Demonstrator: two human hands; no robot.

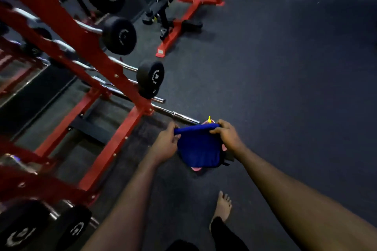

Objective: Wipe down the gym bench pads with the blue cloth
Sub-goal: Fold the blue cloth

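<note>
Both bare arms reach forward and down. The left hand and the right hand each pinch a top corner of the blue cloth, fingers curled. One bare foot stands below.

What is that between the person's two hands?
The blue cloth, its top edge pinched by the left hand and right hand, seen in the head view.

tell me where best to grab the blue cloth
Grip the blue cloth along its rolled top edge, one corner from each side, as the left hand and right hand do. That edge is bunched and taut; the rest hangs limp.
</note>
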